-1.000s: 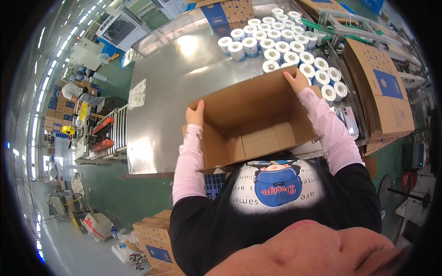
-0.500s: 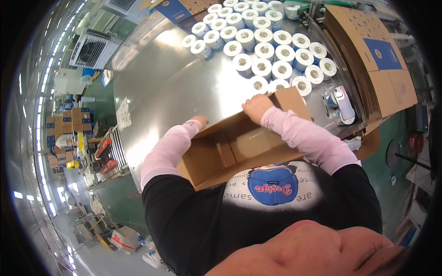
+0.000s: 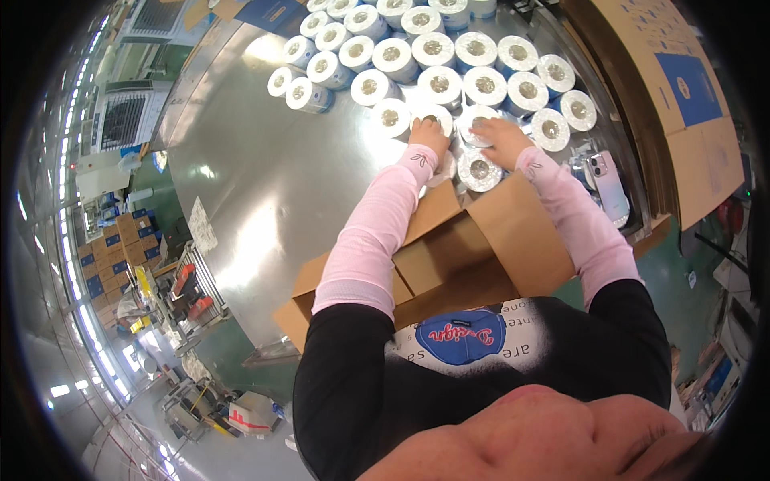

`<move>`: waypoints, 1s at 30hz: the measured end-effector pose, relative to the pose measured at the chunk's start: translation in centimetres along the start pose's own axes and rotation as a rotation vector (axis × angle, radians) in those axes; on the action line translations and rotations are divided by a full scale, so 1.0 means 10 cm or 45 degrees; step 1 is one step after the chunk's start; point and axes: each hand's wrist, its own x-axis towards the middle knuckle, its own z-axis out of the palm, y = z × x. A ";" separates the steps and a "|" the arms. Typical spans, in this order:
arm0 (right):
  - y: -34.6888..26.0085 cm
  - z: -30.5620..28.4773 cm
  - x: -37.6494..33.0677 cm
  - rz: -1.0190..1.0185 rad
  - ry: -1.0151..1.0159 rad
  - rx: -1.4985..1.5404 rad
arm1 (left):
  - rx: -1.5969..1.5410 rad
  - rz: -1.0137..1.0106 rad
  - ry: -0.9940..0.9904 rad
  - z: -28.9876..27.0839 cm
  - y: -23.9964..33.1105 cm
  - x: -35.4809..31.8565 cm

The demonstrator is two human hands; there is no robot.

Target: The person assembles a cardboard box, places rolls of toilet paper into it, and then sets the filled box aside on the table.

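Note:
Both of my arms reach past an open cardboard box (image 3: 437, 268) to the near edge of a group of wrapped white paper rolls (image 3: 439, 83). My left hand (image 3: 431, 139) has its fingers bent over the top of one paper roll (image 3: 440, 117), at its core hole. Beside it, my right hand (image 3: 502, 143) lies over another paper roll (image 3: 473, 127), fingertips curled at its core. A further roll (image 3: 480, 171) stands just below my right hand. The box sits against my body with flaps folded outward, and its visible inside shows bare cardboard.
A metal table (image 3: 241, 176) carries the rolls. Right of my right arm lies a phone (image 3: 607, 187) on top of something at the table edge. Large printed cartons (image 3: 682, 104) stand at the right. Stacked boxes (image 3: 120, 252) and an air cooler (image 3: 128, 116) are off to the left.
Both hands have let go of the box's upper edge and moved forward onto the rolls. The box has turned somewhat, and its flaps now stand out. My view has shifted closer to the rolls.

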 end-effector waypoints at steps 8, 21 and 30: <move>-0.37 0.41 0.31 0.206 -0.371 -0.465 | -1.203 -0.663 0.732 -0.35 -0.98 -0.69; -0.52 -1.24 -0.30 -0.694 -0.339 1.245 | -1.979 -0.118 0.566 -0.27 0.28 -3.68; -1.79 0.22 -1.26 -0.673 -0.679 -0.897 | -0.585 0.081 0.594 0.33 1.12 -2.81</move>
